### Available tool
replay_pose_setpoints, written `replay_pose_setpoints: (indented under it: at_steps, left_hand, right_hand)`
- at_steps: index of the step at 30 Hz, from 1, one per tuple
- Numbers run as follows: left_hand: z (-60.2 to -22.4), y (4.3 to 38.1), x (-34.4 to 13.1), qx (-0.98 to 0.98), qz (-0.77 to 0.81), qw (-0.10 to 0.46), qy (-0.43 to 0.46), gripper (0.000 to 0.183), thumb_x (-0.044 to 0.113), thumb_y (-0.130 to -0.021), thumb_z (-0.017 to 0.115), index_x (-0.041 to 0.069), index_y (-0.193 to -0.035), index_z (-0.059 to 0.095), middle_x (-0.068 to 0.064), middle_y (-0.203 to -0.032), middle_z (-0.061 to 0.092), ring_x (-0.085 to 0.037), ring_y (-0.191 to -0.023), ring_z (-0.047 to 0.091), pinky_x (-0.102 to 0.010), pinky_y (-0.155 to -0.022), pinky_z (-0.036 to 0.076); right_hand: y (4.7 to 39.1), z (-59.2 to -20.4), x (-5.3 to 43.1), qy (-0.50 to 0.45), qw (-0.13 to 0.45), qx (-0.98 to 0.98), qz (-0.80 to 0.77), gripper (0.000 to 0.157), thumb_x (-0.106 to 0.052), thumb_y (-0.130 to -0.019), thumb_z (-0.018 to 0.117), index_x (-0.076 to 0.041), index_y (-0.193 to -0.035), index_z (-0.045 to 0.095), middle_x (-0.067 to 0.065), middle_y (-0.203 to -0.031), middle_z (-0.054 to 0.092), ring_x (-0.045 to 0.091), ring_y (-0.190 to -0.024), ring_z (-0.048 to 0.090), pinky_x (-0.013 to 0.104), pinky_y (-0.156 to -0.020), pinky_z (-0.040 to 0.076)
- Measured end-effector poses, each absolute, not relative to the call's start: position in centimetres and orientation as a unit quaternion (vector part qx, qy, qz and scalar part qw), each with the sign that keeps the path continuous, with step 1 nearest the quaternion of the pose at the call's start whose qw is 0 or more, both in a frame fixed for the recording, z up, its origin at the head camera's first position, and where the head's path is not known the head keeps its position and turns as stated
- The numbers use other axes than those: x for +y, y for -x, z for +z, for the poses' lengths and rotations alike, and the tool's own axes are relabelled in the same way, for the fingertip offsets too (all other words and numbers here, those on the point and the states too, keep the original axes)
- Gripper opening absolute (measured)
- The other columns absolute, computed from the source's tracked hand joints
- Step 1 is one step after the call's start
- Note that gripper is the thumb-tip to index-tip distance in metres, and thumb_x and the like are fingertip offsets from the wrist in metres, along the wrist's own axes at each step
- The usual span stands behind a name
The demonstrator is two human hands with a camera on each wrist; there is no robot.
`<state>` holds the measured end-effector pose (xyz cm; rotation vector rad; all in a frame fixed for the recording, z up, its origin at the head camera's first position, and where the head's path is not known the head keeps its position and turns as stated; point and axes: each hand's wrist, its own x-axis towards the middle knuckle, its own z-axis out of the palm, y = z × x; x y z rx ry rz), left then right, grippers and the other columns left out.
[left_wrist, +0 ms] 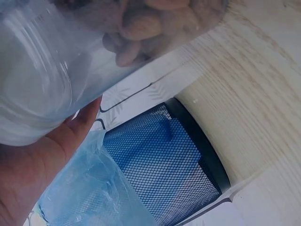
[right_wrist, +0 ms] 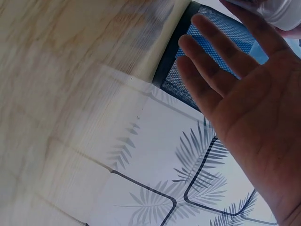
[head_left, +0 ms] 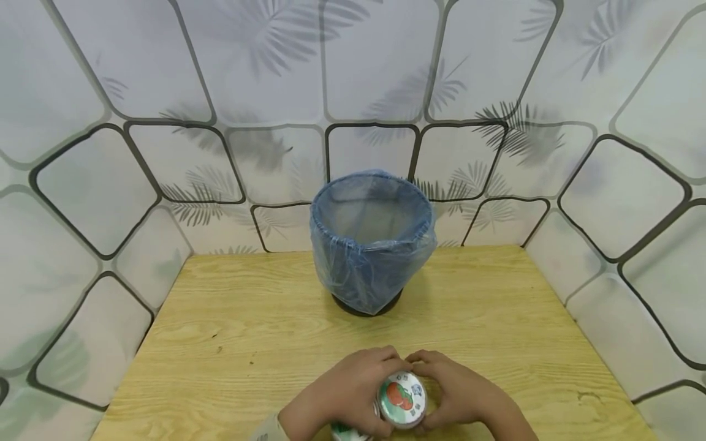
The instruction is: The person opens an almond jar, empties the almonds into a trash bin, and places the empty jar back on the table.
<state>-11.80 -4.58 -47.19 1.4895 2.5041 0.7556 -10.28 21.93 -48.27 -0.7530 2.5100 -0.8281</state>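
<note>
One jar [left_wrist: 91,61] in the grasp of the left hand [head_left: 355,389], with thumb and fingers clamped round it. Clear sides, brown pieces [left_wrist: 150,26] inside. Right hand [head_left: 460,389] curved about the opposite side, index and thumb near the edge of a white lid [head_left: 402,400] with red fruit on it; cannot tell whether gripping. Remaining right fingers [right_wrist: 218,77] spread apart. Directly beside the left thumb, second lid [head_left: 344,433], partly hidden. Ahead of both sets of fingertips, well apart, a mesh bin [left_wrist: 155,165] in a blue bag [head_left: 380,269], upright on the table [head_left: 248,318].
</note>
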Motion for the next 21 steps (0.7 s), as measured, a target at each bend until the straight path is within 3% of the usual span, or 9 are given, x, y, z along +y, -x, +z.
replay_pose_setpoints:
  at_steps: [7,15,21]
  left_hand:
    - [-47.2,11.8,-4.8,0.828,0.259,0.053,-0.494,0.087,0.038,-0.071,0.092,0.021,-0.15,0.059,0.011,-0.122,0.058,0.005,-0.099,0.053,-0.011,-0.089,0.048]
    - [-47.2,12.0,-4.8,0.819,0.297,0.057,-0.489,0.087,0.034,-0.074,0.091,0.025,-0.153,0.056,0.009,-0.125,0.056,0.004,-0.099,0.053,-0.009,-0.087,0.047]
    - [-47.1,12.0,-4.6,0.818,0.298,0.03,-0.491,0.089,0.034,-0.074,0.09,0.025,-0.154,0.052,0.008,-0.129,0.055,0.002,-0.102,0.054,-0.007,-0.088,0.046]
  right_hand:
    - [10.5,-48.7,22.4,0.287,0.169,0.894,-0.3,0.077,-0.063,-0.072,0.093,-0.045,-0.141,0.064,-0.008,-0.151,0.055,0.031,-0.137,0.057,0.054,-0.105,0.056]
    - [10.7,-49.0,22.8,0.312,0.134,0.875,-0.346,0.07,-0.039,-0.075,0.096,-0.046,-0.137,0.065,-0.014,-0.144,0.059,0.015,-0.129,0.061,0.036,-0.102,0.057]
    - [10.7,-49.0,23.0,0.304,0.11,0.87,-0.373,0.071,-0.046,-0.078,0.095,-0.047,-0.141,0.064,-0.014,-0.148,0.056,0.017,-0.131,0.06,0.037,-0.101,0.058]
